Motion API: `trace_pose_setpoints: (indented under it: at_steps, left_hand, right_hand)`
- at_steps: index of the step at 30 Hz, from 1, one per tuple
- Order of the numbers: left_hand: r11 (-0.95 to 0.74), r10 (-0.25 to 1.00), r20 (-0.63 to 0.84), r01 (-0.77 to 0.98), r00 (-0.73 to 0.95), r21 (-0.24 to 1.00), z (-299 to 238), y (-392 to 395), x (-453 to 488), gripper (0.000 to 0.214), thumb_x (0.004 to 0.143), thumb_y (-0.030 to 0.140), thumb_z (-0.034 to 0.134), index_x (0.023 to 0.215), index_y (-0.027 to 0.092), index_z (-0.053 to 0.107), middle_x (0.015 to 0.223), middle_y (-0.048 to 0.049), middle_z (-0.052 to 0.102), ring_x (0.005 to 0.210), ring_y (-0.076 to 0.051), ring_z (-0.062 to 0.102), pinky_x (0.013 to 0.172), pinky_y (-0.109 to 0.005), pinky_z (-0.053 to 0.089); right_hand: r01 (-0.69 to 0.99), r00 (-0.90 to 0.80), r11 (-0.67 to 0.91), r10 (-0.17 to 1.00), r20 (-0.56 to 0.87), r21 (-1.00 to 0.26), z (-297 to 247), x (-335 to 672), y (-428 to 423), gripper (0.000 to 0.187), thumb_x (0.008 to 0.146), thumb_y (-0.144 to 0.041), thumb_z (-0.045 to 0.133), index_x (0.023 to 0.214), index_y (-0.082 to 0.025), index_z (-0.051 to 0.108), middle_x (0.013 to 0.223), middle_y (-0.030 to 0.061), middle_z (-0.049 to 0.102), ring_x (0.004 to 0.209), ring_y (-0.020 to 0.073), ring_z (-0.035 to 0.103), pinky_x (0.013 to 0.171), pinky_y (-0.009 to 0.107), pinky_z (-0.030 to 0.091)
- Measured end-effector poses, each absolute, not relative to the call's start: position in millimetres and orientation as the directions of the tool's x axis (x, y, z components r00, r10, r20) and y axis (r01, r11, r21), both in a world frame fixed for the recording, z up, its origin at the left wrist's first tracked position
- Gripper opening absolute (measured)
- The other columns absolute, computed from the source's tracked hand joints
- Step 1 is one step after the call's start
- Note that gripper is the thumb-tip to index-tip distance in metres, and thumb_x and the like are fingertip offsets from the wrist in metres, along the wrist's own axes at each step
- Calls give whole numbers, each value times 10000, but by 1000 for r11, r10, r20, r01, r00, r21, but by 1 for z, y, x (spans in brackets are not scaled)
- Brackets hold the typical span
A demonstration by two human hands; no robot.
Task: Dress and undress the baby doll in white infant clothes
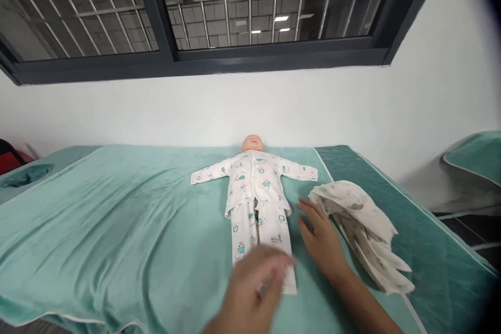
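A baby doll (252, 143) lies face up on the green sheet, its head toward the wall and its arms spread out. It is dressed in a white patterned top (254, 180) and matching trousers (274, 224). Over the lower trouser legs hovers my left hand (254, 284), smeared by motion, its fingers bent toward the thumb; whether they meet is unclear. My right hand (321, 237) is open beside the doll's hip on the right, fingers apart and holding nothing. Close to its right side is a crumpled white cloth (364, 235) with faint marks.
The green sheet (117, 219) has loose folds on the left, and a darker green cover (422, 250) shows on the right. Behind stands a white wall (250, 107) under a dark-framed window (274, 57) with bars. Another green-covered surface (477, 156) is at far right.
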State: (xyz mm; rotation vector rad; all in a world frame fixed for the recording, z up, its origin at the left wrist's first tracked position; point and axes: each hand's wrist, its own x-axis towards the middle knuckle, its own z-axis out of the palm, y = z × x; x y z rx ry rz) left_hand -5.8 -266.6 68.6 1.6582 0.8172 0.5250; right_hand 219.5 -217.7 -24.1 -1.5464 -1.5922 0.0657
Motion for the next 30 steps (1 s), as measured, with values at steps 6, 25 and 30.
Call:
trace_pose_setpoints:
  at_steps: [6, 25, 30]
  left_hand:
    - [-523, 842, 519, 462, 147, 716, 85, -73, 4, 296, 955, 321, 433, 1071, 232, 690, 1141, -51, 698, 1111, -199, 612, 1011, -366, 472]
    - [-417, 909, 350, 462, 226, 783, 51, 24, 37, 355, 972, 286, 394, 1183, 241, 677, 1307, -36, 638, 1260, -182, 542, 1126, -357, 396]
    - [-418, 908, 351, 462, 226, 783, 53, 23, 38, 349, 967, 276, 399, 1169, 241, 681, 1290, -30, 648, 1246, -187, 551, 1120, -367, 402]
  right_hand:
    - [477, 303, 337, 804, 512, -811, 26, 188, -96, 294, 923, -310, 480, 1182, -247, 603, 1308, 62, 586, 1233, 226, 525, 1057, 425, 423]
    - [422, 137, 274, 923, 359, -864, 29, 174, -21, 322, 933, -356, 516, 1237, -306, 609, 1391, 1, 549, 1299, 245, 472, 1101, 469, 386]
    - [444, 123, 275, 924, 363, -853, 31, 175, -23, 315, 936, -359, 507, 1227, -297, 608, 1390, 2, 552, 1304, 239, 472, 1127, 475, 359]
